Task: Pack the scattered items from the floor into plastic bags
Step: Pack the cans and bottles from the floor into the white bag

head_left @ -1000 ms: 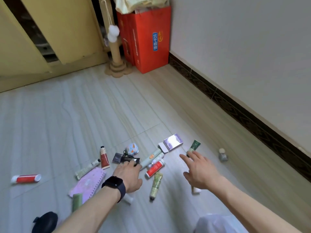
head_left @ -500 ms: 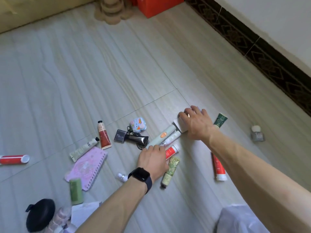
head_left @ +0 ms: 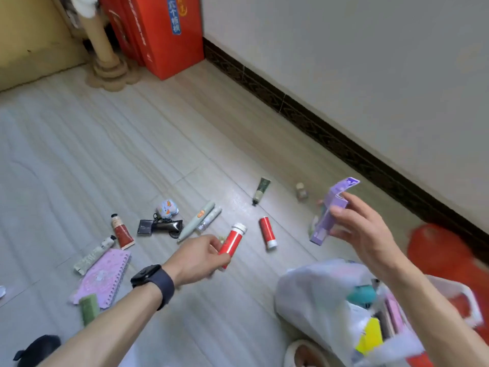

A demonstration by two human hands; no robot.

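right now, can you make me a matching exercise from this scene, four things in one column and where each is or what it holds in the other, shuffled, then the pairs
Column A
1. left hand
2. right hand
3. pink notebook
4. teal object

Column B
a. holds the purple box
b. lies flat on the floor
c. holds a red tube
d. sits in the open white bag

Pairs: 1-c, 2-a, 3-b, 4-d

Two bare forearms (head_left: 100, 327), black square-faced smartwatch (head_left: 145, 273) on the left wrist, wide dark navy band (head_left: 166, 286)
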